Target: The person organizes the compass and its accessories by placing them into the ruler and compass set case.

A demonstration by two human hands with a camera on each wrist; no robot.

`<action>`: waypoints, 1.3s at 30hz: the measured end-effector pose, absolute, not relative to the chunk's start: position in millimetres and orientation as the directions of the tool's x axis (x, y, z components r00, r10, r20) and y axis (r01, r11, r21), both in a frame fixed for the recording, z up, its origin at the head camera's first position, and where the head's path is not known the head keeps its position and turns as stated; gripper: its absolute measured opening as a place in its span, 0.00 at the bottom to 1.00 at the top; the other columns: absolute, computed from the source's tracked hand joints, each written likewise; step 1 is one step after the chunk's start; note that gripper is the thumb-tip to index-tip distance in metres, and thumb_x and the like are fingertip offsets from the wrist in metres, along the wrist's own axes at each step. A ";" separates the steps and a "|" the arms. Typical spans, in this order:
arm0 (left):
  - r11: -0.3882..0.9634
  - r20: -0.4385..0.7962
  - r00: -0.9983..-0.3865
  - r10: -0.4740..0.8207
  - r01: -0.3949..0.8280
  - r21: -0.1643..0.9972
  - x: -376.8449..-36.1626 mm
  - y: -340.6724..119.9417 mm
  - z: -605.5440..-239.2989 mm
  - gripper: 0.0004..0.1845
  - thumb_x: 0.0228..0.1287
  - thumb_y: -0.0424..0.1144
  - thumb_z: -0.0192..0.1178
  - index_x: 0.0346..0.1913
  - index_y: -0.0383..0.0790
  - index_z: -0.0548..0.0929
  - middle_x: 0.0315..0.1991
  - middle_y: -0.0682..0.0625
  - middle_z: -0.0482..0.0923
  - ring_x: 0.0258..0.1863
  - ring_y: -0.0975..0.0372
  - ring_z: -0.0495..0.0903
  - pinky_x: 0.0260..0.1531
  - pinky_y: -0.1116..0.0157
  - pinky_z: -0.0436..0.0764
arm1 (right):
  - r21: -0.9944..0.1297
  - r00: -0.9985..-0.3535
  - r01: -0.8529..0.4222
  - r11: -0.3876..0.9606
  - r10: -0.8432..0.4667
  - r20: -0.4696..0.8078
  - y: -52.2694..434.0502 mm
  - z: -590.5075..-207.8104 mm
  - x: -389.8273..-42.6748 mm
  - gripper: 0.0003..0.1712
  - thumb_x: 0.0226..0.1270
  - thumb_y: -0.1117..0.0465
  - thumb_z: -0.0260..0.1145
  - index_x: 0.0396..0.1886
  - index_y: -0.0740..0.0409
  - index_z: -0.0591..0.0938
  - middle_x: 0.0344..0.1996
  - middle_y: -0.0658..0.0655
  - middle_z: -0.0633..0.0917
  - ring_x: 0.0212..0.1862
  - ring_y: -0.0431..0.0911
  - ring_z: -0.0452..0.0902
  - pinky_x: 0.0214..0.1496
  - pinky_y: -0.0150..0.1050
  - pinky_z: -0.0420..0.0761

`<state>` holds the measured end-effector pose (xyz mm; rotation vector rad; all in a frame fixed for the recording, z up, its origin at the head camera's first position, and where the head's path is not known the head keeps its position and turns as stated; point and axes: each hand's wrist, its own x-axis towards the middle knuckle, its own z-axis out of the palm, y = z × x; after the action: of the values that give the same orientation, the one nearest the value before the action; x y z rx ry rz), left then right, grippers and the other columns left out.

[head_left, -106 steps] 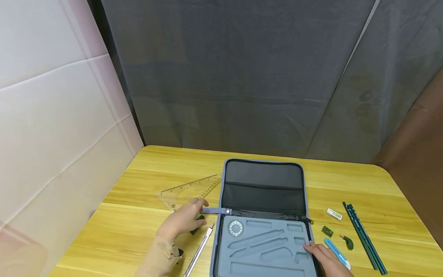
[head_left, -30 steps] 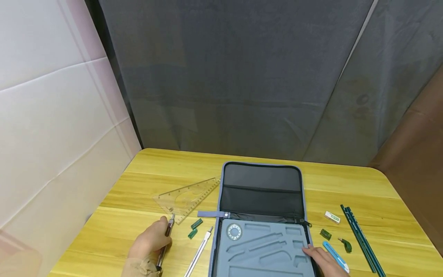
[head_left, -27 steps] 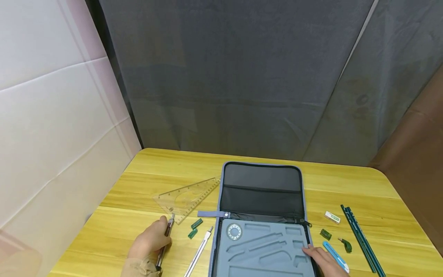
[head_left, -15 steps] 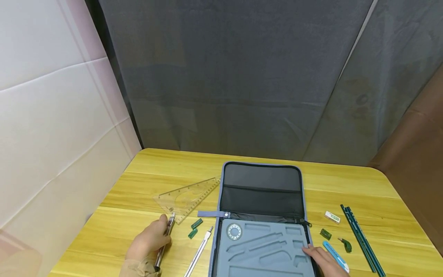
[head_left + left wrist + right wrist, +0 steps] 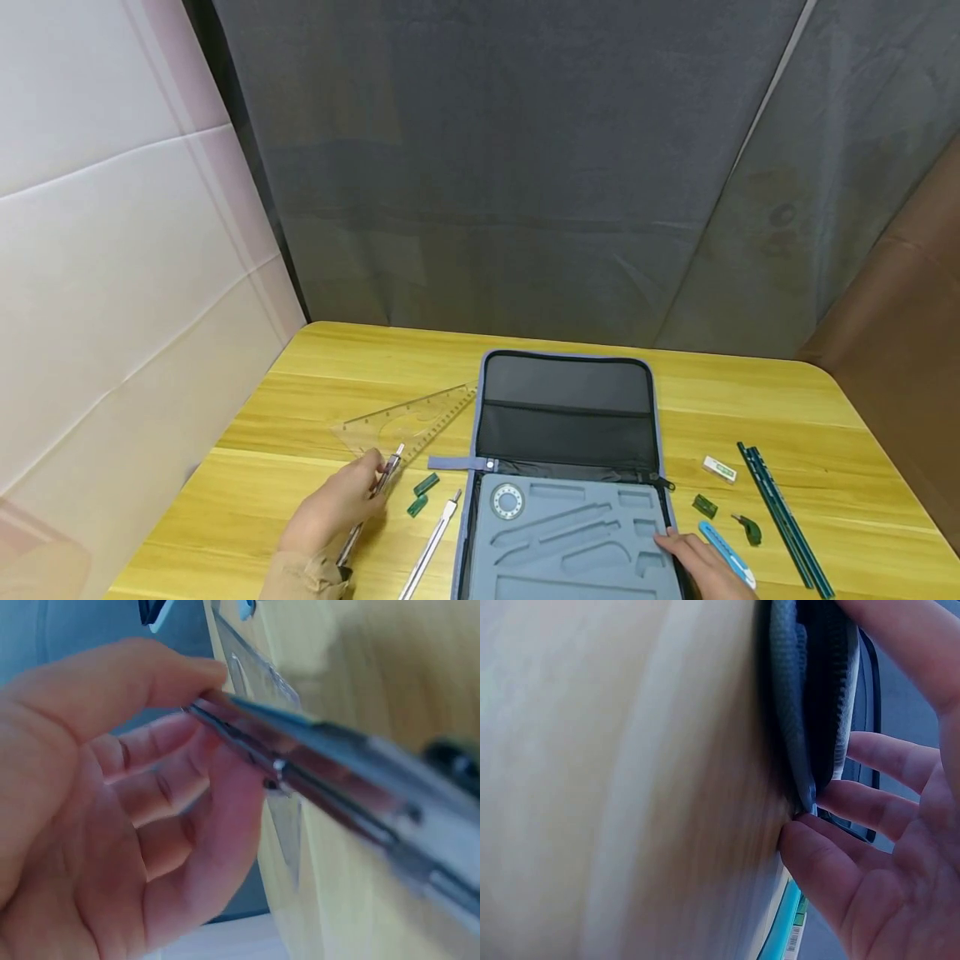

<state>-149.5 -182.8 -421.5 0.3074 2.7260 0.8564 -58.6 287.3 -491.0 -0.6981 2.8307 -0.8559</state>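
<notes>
Gently now, I'd keep my left hand [image 5: 333, 508] pinching the metal compass [image 5: 371, 504] near mid-length, while my right hand [image 5: 701, 562], fingers relaxed, steadies the case [image 5: 660, 433].

Bare left hand [image 5: 330, 512] and right hand [image 5: 701, 562], no gloves, rings or watch visible; beige, tan-coloured sleeve [image 5: 303, 577] bunched and wrinkled at the left wrist; short, unpainted fingernails; right forearm out of view.

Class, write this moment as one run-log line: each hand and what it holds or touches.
left hand: pinches metal compass above table | right hand: rests on open case edge | nearby: clear set square
</notes>
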 end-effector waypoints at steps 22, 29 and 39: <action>0.695 -0.024 -0.757 0.653 0.587 0.416 -173.3 -109.2 -408.6 0.13 0.48 0.26 0.58 0.39 0.34 0.71 0.34 0.46 0.76 0.25 0.64 0.69 0.27 0.68 0.73 | -0.569 -0.884 -0.396 0.721 -0.467 0.024 289.5 -491.1 -58.1 0.40 0.50 0.48 0.70 0.59 0.65 0.68 0.49 0.64 0.73 0.54 0.54 0.69 0.42 0.45 0.76; 0.672 -0.030 -0.712 0.701 0.646 0.362 -174.3 -74.3 -409.6 0.14 0.46 0.28 0.61 0.36 0.40 0.70 0.29 0.54 0.70 0.23 0.66 0.67 0.21 0.70 0.68 | -0.572 -0.886 -0.385 0.724 -0.464 0.009 289.7 -488.2 -58.1 0.41 0.50 0.48 0.70 0.58 0.66 0.68 0.49 0.66 0.73 0.54 0.50 0.69 0.43 0.47 0.75; 0.661 -0.104 -0.663 0.742 0.697 0.279 -172.5 -41.1 -407.6 0.14 0.49 0.31 0.63 0.34 0.44 0.69 0.26 0.57 0.66 0.21 0.67 0.66 0.21 0.72 0.67 | -0.564 -0.888 -0.390 0.728 -0.458 0.024 288.6 -488.4 -57.1 0.40 0.49 0.48 0.70 0.58 0.65 0.68 0.49 0.62 0.73 0.54 0.57 0.68 0.43 0.47 0.75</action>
<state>-172.5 -41.1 -407.6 1.1708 2.6689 0.3182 -57.1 288.6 -488.4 -0.6929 2.8103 -0.8764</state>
